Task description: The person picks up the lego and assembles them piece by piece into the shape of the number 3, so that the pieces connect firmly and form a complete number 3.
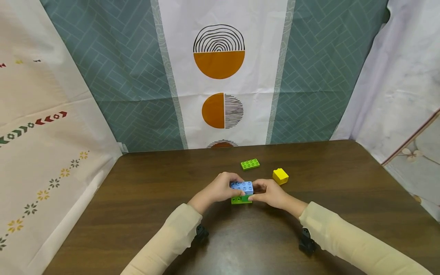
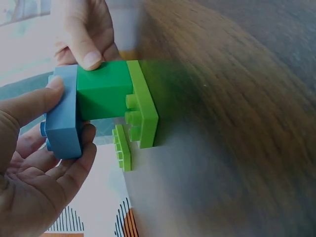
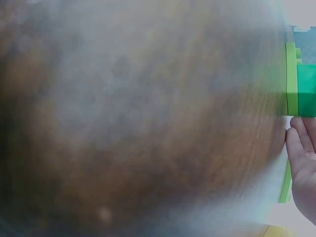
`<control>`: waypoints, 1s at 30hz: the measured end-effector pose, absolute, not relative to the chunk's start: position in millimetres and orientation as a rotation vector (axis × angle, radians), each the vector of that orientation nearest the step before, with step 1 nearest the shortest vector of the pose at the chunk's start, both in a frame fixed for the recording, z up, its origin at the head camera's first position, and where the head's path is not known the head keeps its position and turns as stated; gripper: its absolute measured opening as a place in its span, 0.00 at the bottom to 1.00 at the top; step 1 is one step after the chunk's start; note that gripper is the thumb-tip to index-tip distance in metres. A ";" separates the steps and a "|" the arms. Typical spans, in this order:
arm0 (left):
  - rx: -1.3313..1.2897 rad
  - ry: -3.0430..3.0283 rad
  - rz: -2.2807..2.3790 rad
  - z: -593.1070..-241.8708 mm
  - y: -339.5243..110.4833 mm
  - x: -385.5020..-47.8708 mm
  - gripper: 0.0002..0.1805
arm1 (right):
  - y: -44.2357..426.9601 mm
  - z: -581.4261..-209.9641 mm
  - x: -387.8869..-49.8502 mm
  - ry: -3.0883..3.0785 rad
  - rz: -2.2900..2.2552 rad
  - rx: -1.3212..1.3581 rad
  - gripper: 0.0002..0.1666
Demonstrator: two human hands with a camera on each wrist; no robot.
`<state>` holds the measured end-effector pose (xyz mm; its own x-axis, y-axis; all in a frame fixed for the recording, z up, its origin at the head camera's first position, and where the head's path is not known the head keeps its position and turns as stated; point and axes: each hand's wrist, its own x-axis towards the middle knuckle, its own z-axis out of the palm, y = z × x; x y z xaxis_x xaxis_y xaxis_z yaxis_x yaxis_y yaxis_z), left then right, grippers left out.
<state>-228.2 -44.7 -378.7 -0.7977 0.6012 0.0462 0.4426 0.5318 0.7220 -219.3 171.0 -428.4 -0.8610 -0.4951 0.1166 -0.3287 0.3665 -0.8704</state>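
A blue brick (image 1: 242, 186) sits on top of a darker green brick (image 2: 104, 91), which stands on one end of a lime green plate (image 2: 143, 111) on the table. The left hand (image 1: 222, 188) pinches the blue brick between thumb and fingers from the left. On the other side, the right hand (image 1: 271, 194) holds the green brick, its thumb resting on that brick's side in the left wrist view. Only the green brick, the lime plate's edge and some fingers of the right hand (image 3: 302, 153) show in the right wrist view.
A second lime green plate (image 1: 250, 164) lies on the brown table (image 1: 165, 172) behind the hands. A yellow brick (image 1: 280, 176) rests behind the right hand. Patterned cloths (image 1: 130, 68) hang around the table's back and sides.
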 end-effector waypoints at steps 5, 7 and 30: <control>0.923 2.566 1.161 -382.2 -48.8 -227.7 0.15 | 169.2 -427.0 -219.4 2.461 -1.494 -0.759 0.22; 0.937 2.562 1.178 -382.5 -49.8 -226.9 0.16 | 168.9 -426.1 -219.1 2.476 -1.464 -0.775 0.22; 0.918 2.538 1.239 -387.7 -49.0 -226.7 0.16 | 173.2 -413.3 -215.2 2.545 -1.467 -0.829 0.21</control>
<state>-226.7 -49.0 -387.7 -0.7957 0.5957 0.1098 0.4530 0.4650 0.7606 -215.2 173.2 -413.3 -0.8488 -0.4949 0.1864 -0.4092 0.3914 -0.8242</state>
